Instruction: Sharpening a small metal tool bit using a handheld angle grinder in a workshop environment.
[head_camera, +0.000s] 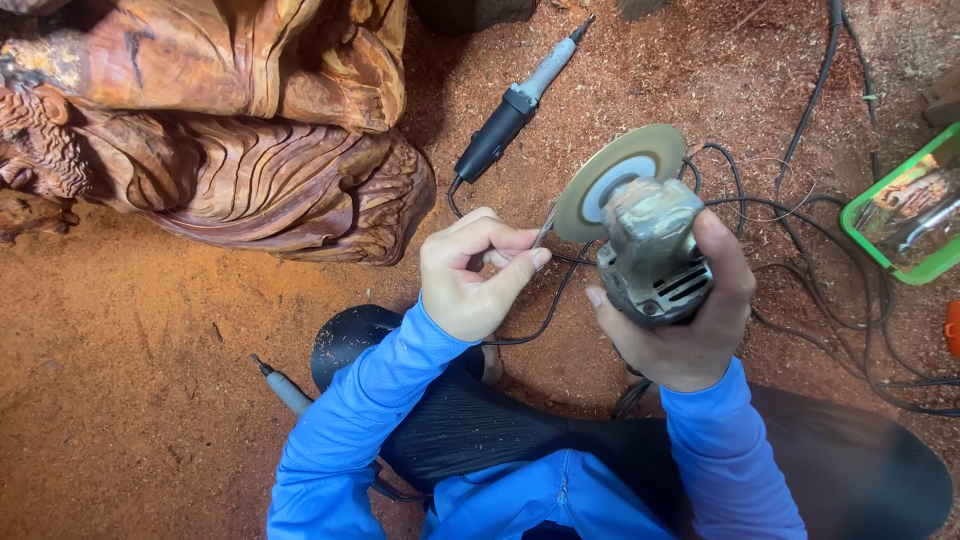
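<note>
My right hand (690, 320) grips a worn grey angle grinder (652, 245) with its round brass-coloured disc (620, 170) facing up. Closed fingers of my left hand (470, 275) pinch a small thin metal tool (545, 228) whose tip meets the disc's left edge. Both arms wear blue sleeves. A large carved reddish wood sculpture (230, 150) with flowing grooves stands at the upper left, apart from both hands.
A black and grey rotary handpiece (515, 105) lies on the sawdust-covered ground beyond my hands. Black cables (800, 250) loop at the right. A green-rimmed tray (905, 215) sits at the right edge. Another slim tool (283, 388) lies by my left knee.
</note>
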